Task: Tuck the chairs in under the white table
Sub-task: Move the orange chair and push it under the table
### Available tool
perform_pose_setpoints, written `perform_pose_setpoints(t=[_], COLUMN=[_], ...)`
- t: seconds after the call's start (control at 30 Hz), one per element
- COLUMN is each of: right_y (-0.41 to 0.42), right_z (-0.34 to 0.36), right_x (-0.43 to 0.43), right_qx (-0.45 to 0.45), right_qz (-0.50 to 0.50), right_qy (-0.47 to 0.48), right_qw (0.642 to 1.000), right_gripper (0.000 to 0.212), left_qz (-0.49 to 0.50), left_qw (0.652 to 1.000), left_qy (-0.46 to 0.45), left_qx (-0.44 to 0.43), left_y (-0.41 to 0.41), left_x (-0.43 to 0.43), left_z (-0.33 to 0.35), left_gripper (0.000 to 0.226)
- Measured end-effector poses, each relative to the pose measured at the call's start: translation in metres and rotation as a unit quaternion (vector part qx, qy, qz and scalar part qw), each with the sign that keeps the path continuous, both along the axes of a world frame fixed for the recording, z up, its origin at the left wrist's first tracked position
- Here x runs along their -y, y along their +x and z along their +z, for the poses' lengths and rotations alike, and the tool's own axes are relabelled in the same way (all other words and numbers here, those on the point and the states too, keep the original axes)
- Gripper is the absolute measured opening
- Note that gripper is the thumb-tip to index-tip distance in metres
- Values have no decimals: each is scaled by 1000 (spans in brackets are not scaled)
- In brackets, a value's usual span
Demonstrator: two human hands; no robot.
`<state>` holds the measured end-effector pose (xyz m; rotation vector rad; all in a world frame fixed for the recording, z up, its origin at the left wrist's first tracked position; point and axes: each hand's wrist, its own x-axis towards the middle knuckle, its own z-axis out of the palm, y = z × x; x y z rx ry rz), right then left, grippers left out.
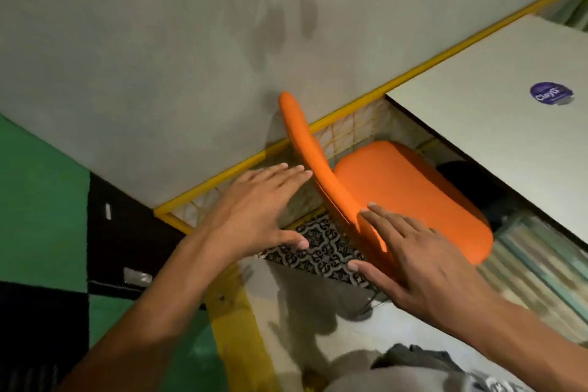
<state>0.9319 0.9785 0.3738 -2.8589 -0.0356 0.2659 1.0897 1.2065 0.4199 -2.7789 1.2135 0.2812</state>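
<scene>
An orange chair (410, 197) stands in front of the white table (496, 118), its seat partly under the table's near edge and its curved backrest (305, 149) towards me. My left hand (257, 216) is spread flat just behind the backrest, fingers apart, close to its rear face. My right hand (410, 261) lies flat against the near end of the backrest, fingers extended over its edge. Neither hand is wrapped around anything.
A yellow metal frame with mesh (343, 127) runs along the grey wall (159, 57) behind the chair. A purple round sticker (552, 94) sits on the tabletop. Patterned floor tiles (318, 248) lie below; a green and black panel (41, 216) is at left.
</scene>
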Motion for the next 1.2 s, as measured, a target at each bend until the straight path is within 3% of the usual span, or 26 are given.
perform_pose_setpoints(t=[0.3,0.57,0.73,0.93,1.03,1.2], right_y=[17,51,76,119,122,121], right_z=[-1,-34,-50,-95,-108,-111], right_x=[-68,-71,-87,-89,-87,-89], right_qx=[14,41,72,-38,-12,28], right_qz=[-206,-299,-371,-418,-445,-443], right_qy=[24,-9,-47,-123,-140,-159], right_qw=[978,953,925,899,885,882], right_gripper=[92,96,86,91,91,90], left_qz=[-235,-310,-348,-356,-413,-459], left_qw=[971,947,929,899,886,888], left_qy=[36,82,121,228,186,28], left_qx=[12,19,21,-113,-97,-19], left_y=[112,202,260,302,312,328], left_x=[38,70,95,130,130,110], left_z=[-17,-42,-51,-83,-111,-135], left_gripper=[127,133,128,120,107,99])
